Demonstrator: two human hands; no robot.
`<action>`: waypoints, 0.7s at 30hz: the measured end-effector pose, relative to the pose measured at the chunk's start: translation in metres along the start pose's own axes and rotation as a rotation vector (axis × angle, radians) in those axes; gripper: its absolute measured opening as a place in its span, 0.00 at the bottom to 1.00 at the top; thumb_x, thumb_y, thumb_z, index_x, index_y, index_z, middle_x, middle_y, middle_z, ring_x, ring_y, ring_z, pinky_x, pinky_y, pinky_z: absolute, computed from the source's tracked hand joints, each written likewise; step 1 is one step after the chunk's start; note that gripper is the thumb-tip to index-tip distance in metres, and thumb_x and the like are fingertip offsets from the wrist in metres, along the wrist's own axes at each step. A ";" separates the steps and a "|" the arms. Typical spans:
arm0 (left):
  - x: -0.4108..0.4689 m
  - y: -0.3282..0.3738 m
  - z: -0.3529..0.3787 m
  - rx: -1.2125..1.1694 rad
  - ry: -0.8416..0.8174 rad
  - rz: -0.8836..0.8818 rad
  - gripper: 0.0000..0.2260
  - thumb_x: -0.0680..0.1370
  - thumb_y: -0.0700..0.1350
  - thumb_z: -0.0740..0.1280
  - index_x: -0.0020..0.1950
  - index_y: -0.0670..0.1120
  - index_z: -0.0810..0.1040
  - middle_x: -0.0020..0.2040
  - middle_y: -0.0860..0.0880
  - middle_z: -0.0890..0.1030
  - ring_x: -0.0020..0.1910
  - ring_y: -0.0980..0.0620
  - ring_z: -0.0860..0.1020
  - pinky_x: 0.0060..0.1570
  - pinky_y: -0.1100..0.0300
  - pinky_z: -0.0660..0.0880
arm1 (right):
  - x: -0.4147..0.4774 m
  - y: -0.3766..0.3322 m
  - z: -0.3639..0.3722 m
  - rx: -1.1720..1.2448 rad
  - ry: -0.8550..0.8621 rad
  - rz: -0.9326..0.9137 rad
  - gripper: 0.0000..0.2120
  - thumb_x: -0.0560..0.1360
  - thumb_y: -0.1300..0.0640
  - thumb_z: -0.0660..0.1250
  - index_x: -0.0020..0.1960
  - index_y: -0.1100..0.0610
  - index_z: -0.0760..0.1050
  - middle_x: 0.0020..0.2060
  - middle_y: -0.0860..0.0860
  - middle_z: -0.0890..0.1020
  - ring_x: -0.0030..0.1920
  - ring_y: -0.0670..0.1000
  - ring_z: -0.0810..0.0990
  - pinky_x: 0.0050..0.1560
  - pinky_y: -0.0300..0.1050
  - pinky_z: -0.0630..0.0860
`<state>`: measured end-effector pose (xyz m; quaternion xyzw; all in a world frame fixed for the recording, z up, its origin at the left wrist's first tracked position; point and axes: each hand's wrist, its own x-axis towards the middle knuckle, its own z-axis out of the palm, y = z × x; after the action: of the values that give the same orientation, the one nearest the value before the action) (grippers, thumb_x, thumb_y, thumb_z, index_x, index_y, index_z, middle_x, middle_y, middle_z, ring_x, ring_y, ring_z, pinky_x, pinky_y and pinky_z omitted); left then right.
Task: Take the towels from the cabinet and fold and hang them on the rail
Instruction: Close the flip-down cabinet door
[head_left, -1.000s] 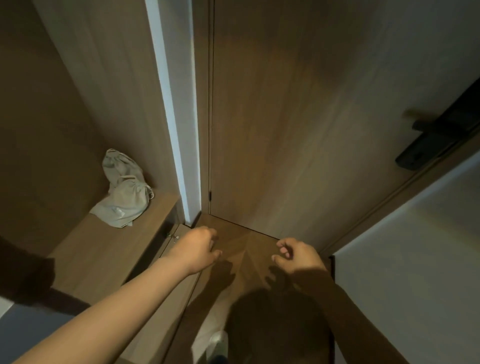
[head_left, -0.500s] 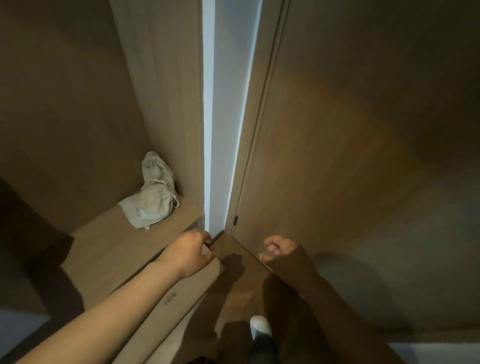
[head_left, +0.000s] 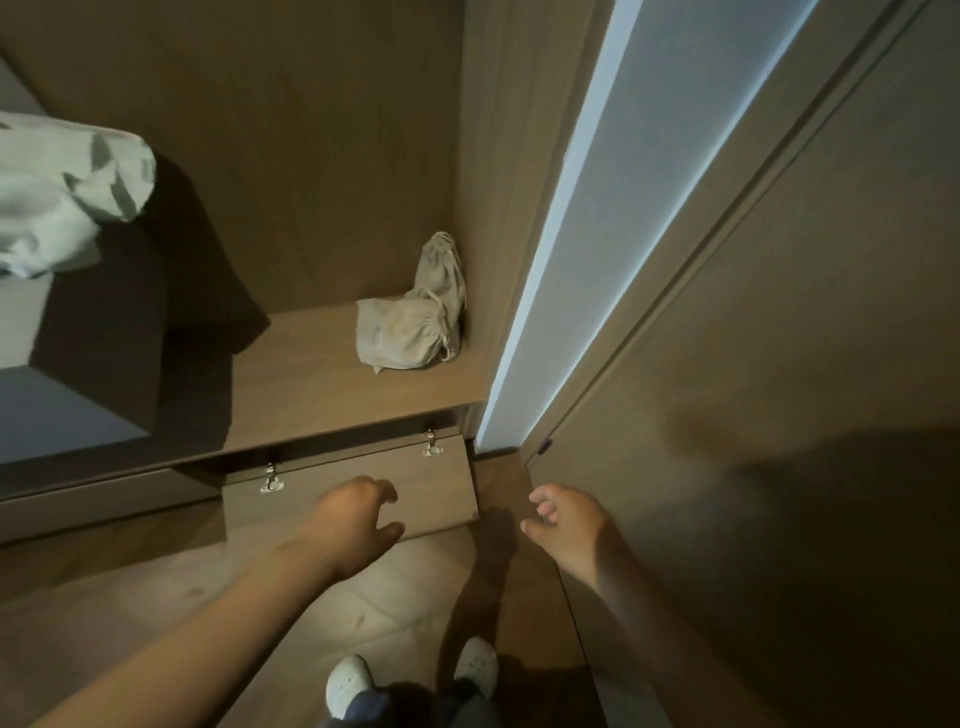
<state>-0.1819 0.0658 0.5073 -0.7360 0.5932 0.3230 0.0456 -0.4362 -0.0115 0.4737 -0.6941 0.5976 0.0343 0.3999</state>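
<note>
The left hand (head_left: 353, 527) lay over the lower edge of the cabinet flap (head_left: 441, 488), fingers curled on its face and thumb at the edge. Whether it actually gripped the panel could not be told. The right hand (head_left: 569, 525) hovered just to the right of the flap, loosely curled and holding nothing, with a clear gap between the two hands.

Half a second earlier the left hand had been at the flap's right end by the lit strip (head_left: 597, 208), and the flap showed almost edge-on. Now the view had swung left. The flap's whole face showed, tilted out from its two metal hinges (head_left: 271, 479) under the shelf (head_left: 311, 384), and the hand sat nearer its middle.

No towel could be made out in the dark gap behind the flap. Farther off, on the shelf's right end, a beige drawstring bag (head_left: 410, 327) leaned in the corner, well beyond both hands. At far left a pale patterned cloth (head_left: 57, 202) had come into view on a dark block (head_left: 98, 332). Near the bottom edge, two white shoes (head_left: 348, 680) stood on the floor (head_left: 363, 608) — only one had shown before.
</note>
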 end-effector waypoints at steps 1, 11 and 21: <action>0.003 -0.006 0.005 -0.007 0.003 -0.021 0.20 0.80 0.53 0.64 0.70 0.49 0.70 0.67 0.50 0.74 0.65 0.52 0.73 0.63 0.60 0.70 | 0.009 0.002 0.004 -0.008 -0.026 -0.003 0.18 0.76 0.51 0.70 0.64 0.52 0.75 0.53 0.47 0.79 0.53 0.47 0.78 0.57 0.41 0.75; 0.091 -0.088 0.129 -0.037 0.005 -0.162 0.20 0.79 0.55 0.64 0.70 0.51 0.71 0.66 0.51 0.75 0.62 0.53 0.75 0.60 0.61 0.72 | 0.132 0.051 0.104 -0.183 -0.143 -0.046 0.18 0.77 0.51 0.68 0.66 0.51 0.72 0.59 0.47 0.78 0.56 0.45 0.77 0.54 0.37 0.73; 0.248 -0.179 0.325 -0.032 -0.004 -0.166 0.21 0.79 0.55 0.63 0.71 0.49 0.70 0.66 0.49 0.74 0.62 0.50 0.75 0.60 0.59 0.72 | 0.293 0.167 0.273 -0.319 -0.182 -0.080 0.15 0.77 0.50 0.68 0.62 0.50 0.74 0.51 0.44 0.77 0.48 0.41 0.74 0.39 0.28 0.64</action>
<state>-0.1353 0.0547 0.0636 -0.7827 0.5247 0.3291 0.0618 -0.3792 -0.0783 0.0489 -0.7658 0.5179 0.1756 0.3383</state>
